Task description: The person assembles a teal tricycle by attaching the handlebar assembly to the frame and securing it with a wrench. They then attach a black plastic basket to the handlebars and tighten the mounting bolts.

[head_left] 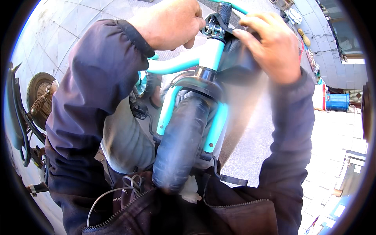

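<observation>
A small turquoise bicycle frame (178, 65) stands before me, its black front tyre (182, 137) pointing at my jacket between two turquoise fork legs. My left hand (170, 25) is closed beside the stem clamp (214, 28), fingertips pressed together; what they pinch is hidden. On the other side of the clamp, my right hand (272, 45) grips a black strap (229, 29) between thumb and fingers. That strap passes around the stem, just under a ribbed black sleeve (224, 13). A dark, blurred, bag-like thing (239, 58) hangs below my right hand.
At the left stands another vehicle with a spoked wheel (41, 92) and a coil spring. A blue container (337, 102) lies at the right, by the tiled wall. A dark pedal or bracket (234, 180) sticks out below the fork. Pale tiles (55, 37) cover the far left ground.
</observation>
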`<control>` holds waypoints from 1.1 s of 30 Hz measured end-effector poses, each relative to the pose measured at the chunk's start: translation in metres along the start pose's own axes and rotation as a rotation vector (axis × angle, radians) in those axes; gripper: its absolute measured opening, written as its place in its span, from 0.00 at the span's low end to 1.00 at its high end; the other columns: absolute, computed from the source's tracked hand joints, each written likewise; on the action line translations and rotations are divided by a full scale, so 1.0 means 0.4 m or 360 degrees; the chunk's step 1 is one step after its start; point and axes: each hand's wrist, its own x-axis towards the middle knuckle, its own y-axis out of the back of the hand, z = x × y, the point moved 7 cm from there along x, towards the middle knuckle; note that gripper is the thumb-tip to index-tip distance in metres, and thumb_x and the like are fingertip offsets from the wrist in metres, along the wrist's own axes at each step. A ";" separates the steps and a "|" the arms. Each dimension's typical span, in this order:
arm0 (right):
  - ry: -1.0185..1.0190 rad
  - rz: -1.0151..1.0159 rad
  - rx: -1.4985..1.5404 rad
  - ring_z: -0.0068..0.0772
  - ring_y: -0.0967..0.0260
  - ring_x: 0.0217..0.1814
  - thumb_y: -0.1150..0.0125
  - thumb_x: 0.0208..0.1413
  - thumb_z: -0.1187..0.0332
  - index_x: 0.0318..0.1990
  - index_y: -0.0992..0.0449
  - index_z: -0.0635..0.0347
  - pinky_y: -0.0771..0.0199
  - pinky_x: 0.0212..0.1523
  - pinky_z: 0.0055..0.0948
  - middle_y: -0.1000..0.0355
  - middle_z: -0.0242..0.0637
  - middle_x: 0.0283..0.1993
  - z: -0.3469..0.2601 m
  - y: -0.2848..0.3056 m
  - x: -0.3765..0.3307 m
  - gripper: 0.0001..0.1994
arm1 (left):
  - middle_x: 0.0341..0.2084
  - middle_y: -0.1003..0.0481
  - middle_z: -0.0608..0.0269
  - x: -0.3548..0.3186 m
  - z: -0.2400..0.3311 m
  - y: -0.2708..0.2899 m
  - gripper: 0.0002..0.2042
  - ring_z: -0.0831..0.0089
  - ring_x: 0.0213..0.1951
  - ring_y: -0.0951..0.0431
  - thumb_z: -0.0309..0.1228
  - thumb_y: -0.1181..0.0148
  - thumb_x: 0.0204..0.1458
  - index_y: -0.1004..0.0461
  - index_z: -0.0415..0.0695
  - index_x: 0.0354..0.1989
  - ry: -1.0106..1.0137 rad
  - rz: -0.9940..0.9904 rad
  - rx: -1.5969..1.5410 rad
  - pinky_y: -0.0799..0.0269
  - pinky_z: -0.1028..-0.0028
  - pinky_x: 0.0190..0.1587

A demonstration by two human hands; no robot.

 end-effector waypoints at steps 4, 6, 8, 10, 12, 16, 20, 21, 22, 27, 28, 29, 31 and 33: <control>0.0011 -0.0736 -0.0266 0.45 0.26 0.43 0.32 0.49 0.59 0.36 0.17 0.57 0.28 0.45 0.41 0.22 0.41 0.37 0.019 -0.100 0.051 0.13 | 0.18 0.22 0.53 0.018 0.006 0.010 0.15 0.63 0.23 0.20 0.30 0.50 0.58 0.22 0.31 0.27 -0.0009 -0.0088 -0.0021 0.25 0.65 0.31; 0.0108 -0.0749 -0.0214 0.48 0.26 0.38 0.32 0.48 0.59 0.34 0.17 0.57 0.29 0.42 0.44 0.24 0.43 0.31 0.009 -0.110 0.073 0.12 | 0.18 0.22 0.51 0.018 0.007 0.015 0.15 0.61 0.23 0.20 0.29 0.51 0.58 0.22 0.31 0.27 -0.0053 -0.0105 0.0007 0.24 0.65 0.32; 0.0188 -0.0712 -0.0137 0.49 0.27 0.36 0.33 0.48 0.60 0.32 0.17 0.57 0.29 0.42 0.44 0.25 0.43 0.28 -0.005 -0.114 0.087 0.11 | 0.18 0.22 0.52 0.014 0.002 0.012 0.15 0.60 0.23 0.20 0.29 0.51 0.58 0.22 0.31 0.27 -0.0039 -0.0146 0.0012 0.24 0.64 0.32; 0.0215 -0.0732 -0.0240 0.49 0.27 0.37 0.33 0.48 0.61 0.31 0.18 0.58 0.29 0.42 0.44 0.25 0.43 0.29 -0.010 -0.121 0.086 0.10 | 0.20 0.22 0.50 0.009 -0.008 0.011 0.14 0.58 0.25 0.19 0.29 0.50 0.58 0.22 0.31 0.28 0.0019 -0.0098 -0.0008 0.24 0.63 0.34; 0.0236 -0.0755 -0.0338 0.48 0.27 0.38 0.34 0.49 0.62 0.30 0.18 0.59 0.29 0.42 0.44 0.25 0.42 0.29 -0.013 -0.128 0.077 0.10 | 0.22 0.21 0.47 0.004 0.002 0.016 0.14 0.56 0.28 0.19 0.30 0.50 0.57 0.23 0.31 0.29 -0.0130 0.0093 0.0145 0.24 0.62 0.36; 0.0427 -0.0596 -0.0352 0.47 0.28 0.41 0.34 0.49 0.63 0.28 0.19 0.59 0.29 0.43 0.44 0.25 0.41 0.29 -0.028 -0.119 0.067 0.08 | 0.28 0.22 0.43 0.001 0.027 0.001 0.12 0.52 0.34 0.19 0.30 0.49 0.56 0.23 0.33 0.30 -0.0602 0.0177 0.0733 0.25 0.60 0.39; 0.0390 -0.0614 -0.0345 0.47 0.28 0.42 0.35 0.50 0.64 0.28 0.20 0.59 0.28 0.44 0.44 0.25 0.41 0.29 -0.017 -0.123 0.055 0.08 | 0.22 0.25 0.52 -0.021 0.042 0.001 0.08 0.62 0.25 0.22 0.27 0.44 0.58 0.23 0.34 0.35 -0.0966 0.0408 0.0811 0.25 0.68 0.32; 0.0410 -0.0605 -0.0334 0.47 0.28 0.42 0.35 0.50 0.65 0.28 0.20 0.59 0.28 0.44 0.44 0.26 0.41 0.29 -0.018 -0.122 0.054 0.07 | 0.24 0.25 0.50 -0.025 0.039 -0.009 0.07 0.60 0.28 0.22 0.27 0.43 0.56 0.23 0.34 0.35 -0.0899 0.0479 0.0860 0.25 0.67 0.34; 0.0368 -0.0621 -0.0325 0.47 0.28 0.42 0.35 0.50 0.65 0.28 0.21 0.59 0.28 0.43 0.44 0.26 0.41 0.29 -0.011 -0.127 0.057 0.07 | 0.26 0.25 0.47 -0.031 0.036 -0.019 0.06 0.57 0.30 0.22 0.26 0.41 0.54 0.23 0.35 0.34 -0.0830 0.0548 0.0904 0.24 0.66 0.36; 0.0241 -0.0616 -0.0319 0.45 0.23 0.37 0.36 0.46 0.69 0.27 0.19 0.57 0.23 0.40 0.42 0.24 0.43 0.27 -0.008 -0.135 0.046 0.03 | 0.17 0.26 0.55 -0.025 -0.029 -0.011 0.10 0.74 0.11 0.28 0.28 0.51 0.64 0.29 0.32 0.37 -0.0195 0.0059 -0.0268 0.31 0.72 0.16; 0.0260 -0.0576 -0.0317 0.45 0.21 0.35 0.36 0.43 0.71 0.27 0.18 0.57 0.21 0.40 0.40 0.23 0.44 0.27 -0.012 -0.134 0.047 0.03 | 0.17 0.25 0.57 -0.024 -0.030 -0.011 0.10 0.76 0.11 0.28 0.29 0.52 0.64 0.29 0.33 0.37 -0.0127 -0.0079 -0.0201 0.31 0.74 0.16; 0.0292 -0.0560 -0.0316 0.45 0.21 0.35 0.36 0.43 0.72 0.27 0.18 0.57 0.21 0.40 0.40 0.23 0.44 0.27 -0.016 -0.135 0.046 0.03 | 0.17 0.25 0.54 -0.023 -0.029 -0.010 0.10 0.70 0.13 0.26 0.28 0.50 0.63 0.29 0.33 0.35 -0.0093 -0.0038 -0.0054 0.30 0.70 0.19; 0.0338 -0.0529 -0.0318 0.45 0.21 0.35 0.36 0.43 0.72 0.27 0.18 0.57 0.22 0.40 0.41 0.23 0.44 0.27 -0.023 -0.131 0.041 0.03 | 0.19 0.26 0.47 -0.035 0.029 0.007 0.08 0.56 0.18 0.24 0.26 0.47 0.60 0.29 0.33 0.32 -0.0476 0.0318 0.0394 0.28 0.62 0.24; 0.0311 -0.0566 -0.0276 0.45 0.21 0.36 0.37 0.43 0.72 0.27 0.18 0.57 0.21 0.39 0.41 0.23 0.44 0.28 -0.022 -0.131 0.036 0.03 | 0.23 0.28 0.37 -0.061 0.078 0.017 0.07 0.38 0.30 0.27 0.24 0.43 0.54 0.29 0.33 0.28 -0.0751 0.0702 0.0600 0.31 0.52 0.35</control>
